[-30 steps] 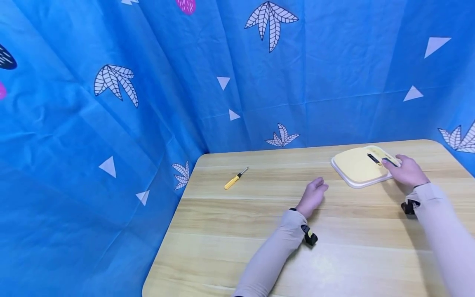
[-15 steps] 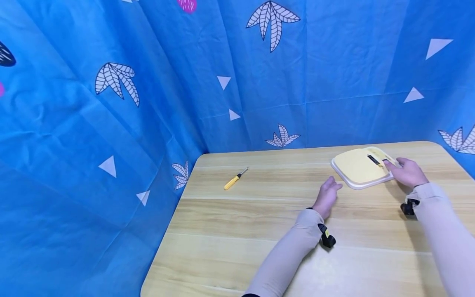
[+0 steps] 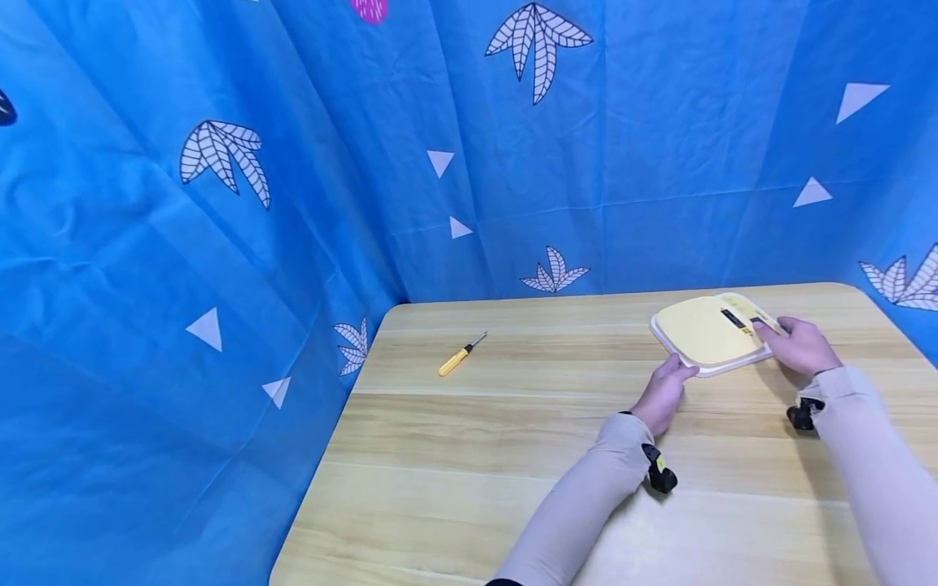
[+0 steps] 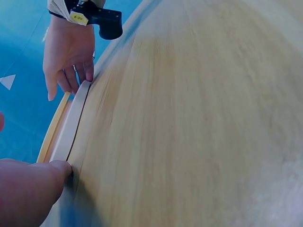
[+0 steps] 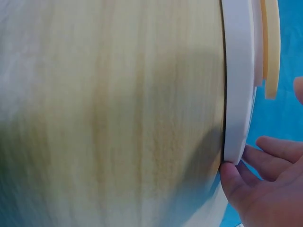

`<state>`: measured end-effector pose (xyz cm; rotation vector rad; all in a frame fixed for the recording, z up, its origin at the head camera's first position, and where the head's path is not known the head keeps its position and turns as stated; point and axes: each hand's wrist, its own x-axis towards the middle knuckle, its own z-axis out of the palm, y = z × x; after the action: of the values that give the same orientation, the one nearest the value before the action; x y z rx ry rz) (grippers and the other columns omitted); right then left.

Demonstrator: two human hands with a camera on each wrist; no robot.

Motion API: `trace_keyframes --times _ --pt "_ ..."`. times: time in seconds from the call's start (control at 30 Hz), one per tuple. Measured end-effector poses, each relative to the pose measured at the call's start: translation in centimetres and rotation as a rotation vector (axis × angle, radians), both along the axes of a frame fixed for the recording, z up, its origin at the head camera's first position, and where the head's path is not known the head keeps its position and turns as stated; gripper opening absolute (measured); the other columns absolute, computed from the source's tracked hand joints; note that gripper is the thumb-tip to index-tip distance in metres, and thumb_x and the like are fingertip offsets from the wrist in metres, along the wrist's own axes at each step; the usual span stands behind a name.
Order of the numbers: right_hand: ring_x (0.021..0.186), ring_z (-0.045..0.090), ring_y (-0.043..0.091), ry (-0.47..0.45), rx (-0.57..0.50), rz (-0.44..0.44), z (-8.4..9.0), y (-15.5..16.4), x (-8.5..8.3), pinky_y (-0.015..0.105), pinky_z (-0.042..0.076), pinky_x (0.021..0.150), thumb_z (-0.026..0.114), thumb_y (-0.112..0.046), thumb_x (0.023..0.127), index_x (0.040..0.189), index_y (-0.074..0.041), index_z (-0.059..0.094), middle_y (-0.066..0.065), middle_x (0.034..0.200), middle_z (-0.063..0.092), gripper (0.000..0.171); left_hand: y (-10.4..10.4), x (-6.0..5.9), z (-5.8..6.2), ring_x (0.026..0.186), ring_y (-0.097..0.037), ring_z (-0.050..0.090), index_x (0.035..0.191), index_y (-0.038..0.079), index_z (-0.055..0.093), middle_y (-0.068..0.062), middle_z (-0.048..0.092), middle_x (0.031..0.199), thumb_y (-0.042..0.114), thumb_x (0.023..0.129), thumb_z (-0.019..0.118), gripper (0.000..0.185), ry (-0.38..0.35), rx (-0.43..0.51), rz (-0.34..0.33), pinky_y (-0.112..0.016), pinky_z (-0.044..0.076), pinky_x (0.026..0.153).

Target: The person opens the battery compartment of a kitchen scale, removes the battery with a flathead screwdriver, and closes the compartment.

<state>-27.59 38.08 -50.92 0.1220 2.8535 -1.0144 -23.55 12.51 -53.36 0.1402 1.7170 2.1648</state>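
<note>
A kitchen scale (image 3: 703,330) with a pale yellow top and a white base lies flat at the back right of the table. Black markings and a small dark panel show on its right part. My right hand (image 3: 799,346) grips its right end; in the right wrist view, the thumb (image 5: 232,182) sits at the near corner of the white base (image 5: 236,85), other fingers round the side. My left hand (image 3: 663,391) holds the near left corner, thumb at the front edge and index finger on the left side. Its remaining fingers are hidden.
A screwdriver (image 3: 463,354) with a yellow handle lies at the back left of the wooden table (image 3: 469,456). A patterned blue curtain (image 3: 623,146) hangs behind and to the left of the table. Black cameras are strapped to both wrists.
My left hand has moved right and forward, from bare table to the scale's near left corner. The right hand has stayed at the scale's right end, and the scale has barely moved.
</note>
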Motion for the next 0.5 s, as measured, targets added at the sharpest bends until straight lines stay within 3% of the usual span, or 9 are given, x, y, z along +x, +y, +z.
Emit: trace_keyframes --times 0.3,0.5 --pt "0.136 0.020 0.072 -0.038 0.005 0.015 0.5 -0.1 0.2 0.081 0.024 0.112 0.029 -0.054 0.110 0.150 0.023 0.011 0.051 0.152 0.017 0.088 0.0 0.3 0.3 0.157 -0.026 0.030 0.144 0.011 0.058 -0.001 0.050 0.159 0.016 0.101 0.055 0.043 -0.023 -0.010 0.017 -0.059 0.014 0.134" --pt "0.133 0.025 0.072 -0.070 0.046 0.034 1.1 -0.3 0.5 0.080 0.028 0.110 0.030 -0.055 0.109 0.147 0.027 0.013 0.053 0.148 0.021 0.092 -0.7 0.3 0.7 0.159 -0.029 0.027 0.151 0.011 0.051 -0.003 0.043 0.164 0.019 0.102 0.055 0.051 -0.026 -0.056 -0.003 -0.060 0.015 0.133"
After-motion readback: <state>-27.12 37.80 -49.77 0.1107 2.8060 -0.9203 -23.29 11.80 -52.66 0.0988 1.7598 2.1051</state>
